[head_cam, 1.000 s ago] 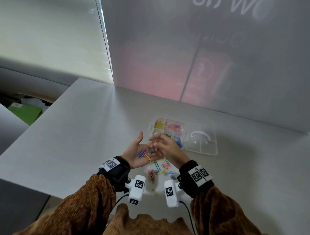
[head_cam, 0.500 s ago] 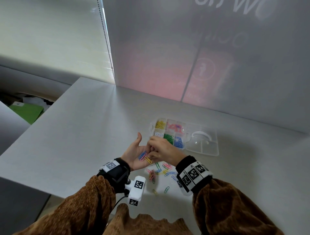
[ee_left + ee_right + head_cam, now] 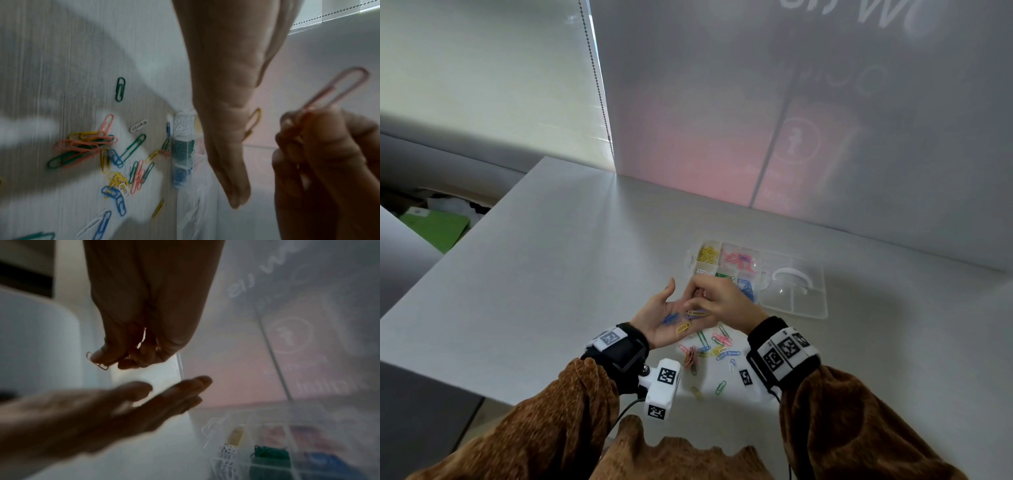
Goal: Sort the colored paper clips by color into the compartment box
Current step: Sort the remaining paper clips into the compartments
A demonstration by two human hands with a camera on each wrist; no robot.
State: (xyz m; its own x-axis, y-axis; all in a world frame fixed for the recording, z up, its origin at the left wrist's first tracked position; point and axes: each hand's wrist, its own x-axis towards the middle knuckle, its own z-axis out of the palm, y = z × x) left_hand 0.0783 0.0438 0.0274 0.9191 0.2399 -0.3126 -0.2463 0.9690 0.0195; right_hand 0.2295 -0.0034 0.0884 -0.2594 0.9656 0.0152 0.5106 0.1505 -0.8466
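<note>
The left hand (image 3: 666,317) is lying palm-up with its fingers relaxed flat, cradling a few clips: two yellow and some blue, hard to count exactly. At its 2 o'clock the right hand (image 3: 717,301) is curling knuckles-up, thumb and fingertips pinching a pink paper clip (image 3: 337,91), a thin looped wire. The clear plastic compartment box (image 3: 729,270) is sitting on the grey table (image 3: 544,274) at 12 o'clock from the hands, its lid (image 3: 796,291) lying open. Five of its cells are showing yellow, pink, white, green and blue. The loose pile (image 3: 709,353) is lying at 6 o'clock.
</note>
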